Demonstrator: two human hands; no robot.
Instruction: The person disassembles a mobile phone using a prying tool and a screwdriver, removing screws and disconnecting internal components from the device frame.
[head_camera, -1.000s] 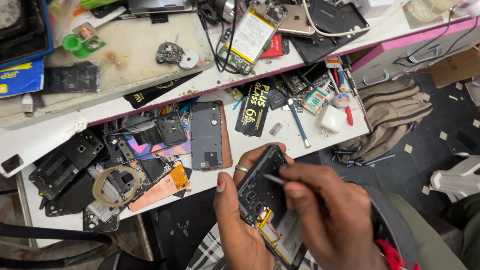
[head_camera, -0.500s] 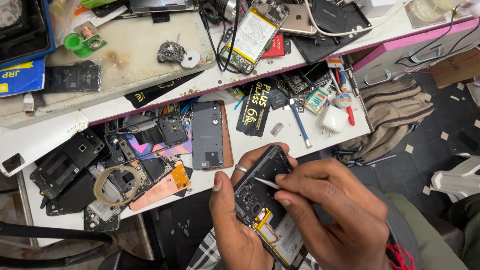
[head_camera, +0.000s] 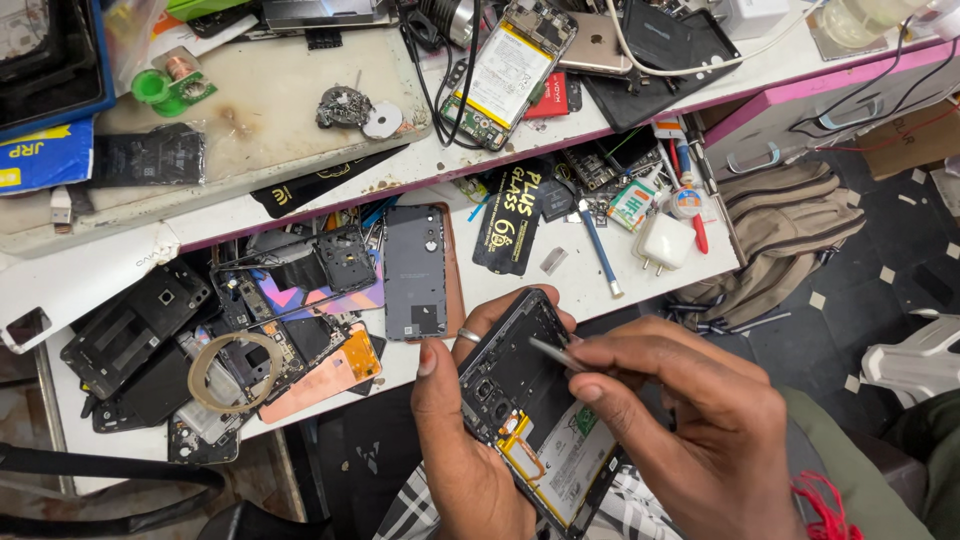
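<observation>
opened phone (head_camera: 535, 420) (tweezers (head_camera: 556, 352) inside)

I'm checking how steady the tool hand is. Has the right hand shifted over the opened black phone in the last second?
Yes. The right hand has moved up and left, toward the white shelf edge, bringing its thin metal tool over the opened black phone.

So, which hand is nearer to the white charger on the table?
Right. The right hand is just below the charger, holding a thin tool; the left hand, holding the open phone, is farther left.
</observation>
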